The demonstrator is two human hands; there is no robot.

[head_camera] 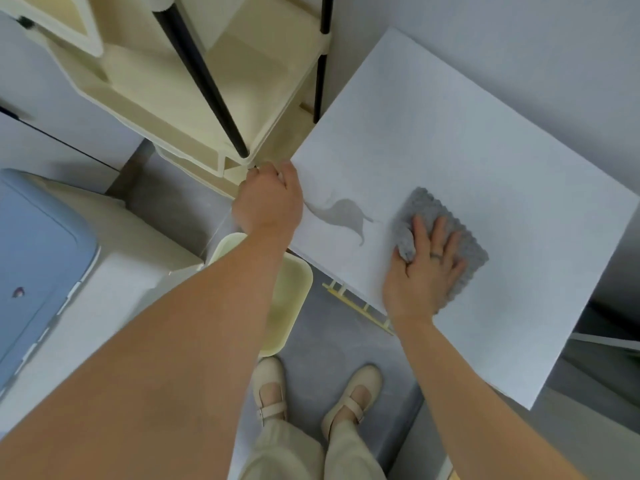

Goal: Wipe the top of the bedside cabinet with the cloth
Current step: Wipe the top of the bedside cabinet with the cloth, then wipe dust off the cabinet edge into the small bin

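The grey textured cloth [446,237] lies flat on the white top of the bedside cabinet [467,140], near its near edge. The right hand [424,268], fingers spread, presses down on the cloth's near-left part, a fold bunched beside the thumb. Left of it, a grey wet smear [341,216] marks the top. The left hand [268,199] curls closed over the cabinet's left corner. No readable writing.
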